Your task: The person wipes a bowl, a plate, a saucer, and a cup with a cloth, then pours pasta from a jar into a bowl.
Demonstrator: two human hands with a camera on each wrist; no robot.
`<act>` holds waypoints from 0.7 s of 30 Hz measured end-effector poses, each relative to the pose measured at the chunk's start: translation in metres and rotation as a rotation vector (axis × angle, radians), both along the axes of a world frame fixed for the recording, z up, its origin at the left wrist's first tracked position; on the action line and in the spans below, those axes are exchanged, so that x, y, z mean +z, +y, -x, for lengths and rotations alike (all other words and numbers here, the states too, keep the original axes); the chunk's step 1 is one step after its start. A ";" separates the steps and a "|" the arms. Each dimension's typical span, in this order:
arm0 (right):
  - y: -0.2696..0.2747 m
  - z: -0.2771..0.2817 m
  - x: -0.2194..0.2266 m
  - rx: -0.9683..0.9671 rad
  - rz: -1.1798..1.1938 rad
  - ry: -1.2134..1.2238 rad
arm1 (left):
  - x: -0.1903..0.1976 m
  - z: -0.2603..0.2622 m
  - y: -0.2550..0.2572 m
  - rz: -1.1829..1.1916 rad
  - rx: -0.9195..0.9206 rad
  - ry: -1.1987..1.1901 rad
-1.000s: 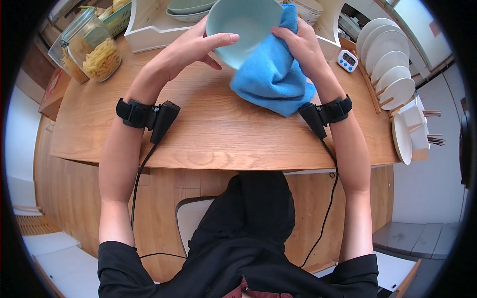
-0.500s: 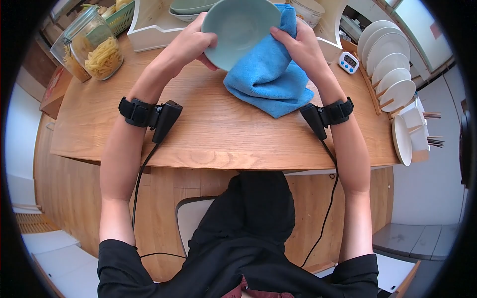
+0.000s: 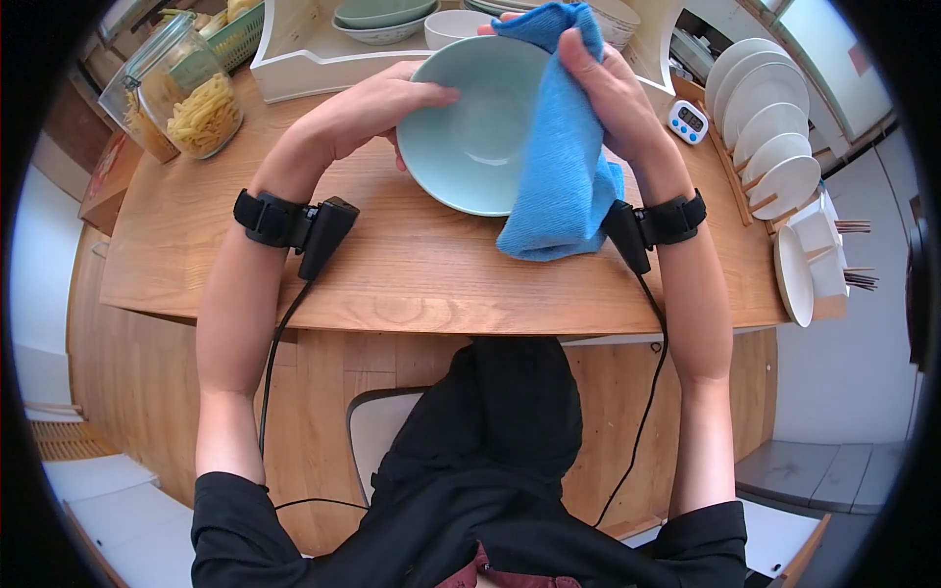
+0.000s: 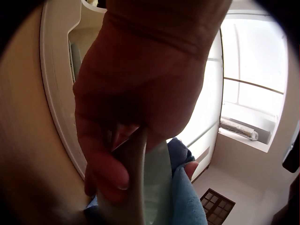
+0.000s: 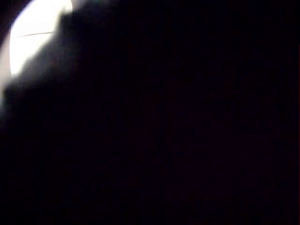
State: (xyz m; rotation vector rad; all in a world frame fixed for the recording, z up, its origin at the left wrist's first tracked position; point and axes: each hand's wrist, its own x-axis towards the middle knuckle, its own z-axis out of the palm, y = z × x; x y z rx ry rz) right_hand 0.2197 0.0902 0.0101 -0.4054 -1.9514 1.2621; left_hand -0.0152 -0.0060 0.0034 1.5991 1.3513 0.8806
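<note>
A pale green bowl [image 3: 461, 137] is tilted with its inside toward me in the head view. My left hand [image 3: 377, 113] grips its left rim, thumb inside and fingers behind; the left wrist view shows the bowl's wall [image 4: 138, 187] between thumb and fingers. My right hand [image 3: 627, 103] holds a blue cloth [image 3: 559, 167] at the bowl's right side. The cloth covers that part of the rim and hangs down below it, and some right fingertips show behind the bowl's top edge. Dark cloth nearly fills the right wrist view.
Behind the bowl stands a white tray [image 3: 294, 76] with stacked bowls [image 3: 387, 31]. A glass jar of pasta [image 3: 204, 118] is at the back left. To the right are a timer [image 3: 687, 122], a rack of white plates [image 3: 765, 83] and a white utensil holder [image 3: 818, 240]. The wooden table [image 3: 421, 284] ends before my lap.
The bowl has come lower and nearer to me, uncovering a white bowl in the tray. My right hand has turned and shifted the cloth from the bowl's lower front to its right side.
</note>
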 end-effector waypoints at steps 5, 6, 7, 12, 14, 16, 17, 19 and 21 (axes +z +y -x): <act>0.019 -0.003 -0.003 -0.008 0.463 0.175 | 0.005 -0.002 -0.004 0.006 0.014 -0.096; 0.017 0.001 -0.005 0.002 0.553 0.228 | 0.008 0.001 -0.003 0.049 -0.026 -0.093; 0.013 0.004 -0.004 0.003 0.553 0.229 | 0.009 0.003 -0.002 0.092 -0.066 -0.090; 0.002 0.002 -0.014 -0.087 0.511 0.142 | -0.001 -0.001 0.002 0.050 -0.032 -0.121; 0.004 -0.002 -0.010 0.008 0.477 0.101 | -0.002 -0.002 0.002 0.083 -0.017 -0.130; 0.000 -0.003 -0.006 0.103 0.443 0.061 | -0.004 -0.003 0.004 0.050 -0.011 -0.170; -0.007 -0.002 -0.004 0.077 0.512 0.104 | -0.004 -0.002 0.004 0.051 -0.013 -0.170; -0.025 -0.004 0.001 0.049 0.580 0.147 | -0.003 -0.002 0.005 0.024 0.042 -0.174; -0.033 -0.005 0.002 -0.012 0.407 0.154 | -0.001 -0.003 0.003 0.005 0.087 -0.213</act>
